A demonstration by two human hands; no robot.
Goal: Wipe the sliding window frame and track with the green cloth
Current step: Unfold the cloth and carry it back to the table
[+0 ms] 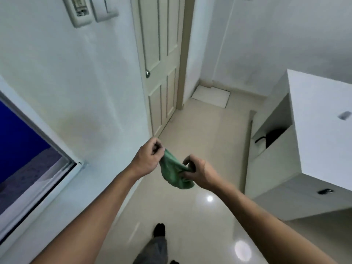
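A crumpled green cloth (173, 172) hangs between both my hands in mid-air above the floor. My left hand (147, 159) pinches its upper left corner with closed fingers. My right hand (198, 173) grips its right side, fingers curled into the fabric. The sliding window (28, 149) is at the left, dark blue outside, with its white frame and bottom track (57, 180) running diagonally toward the lower left. Both hands are to the right of the window's corner, apart from the frame.
A cream panelled door (160, 69) with a round knob stands ahead. A white counter (320, 130) with an open niche holding a dark object is at the right. Glossy beige floor tiles (200, 216) lie below; my dark shoe (159, 230) shows at the bottom.
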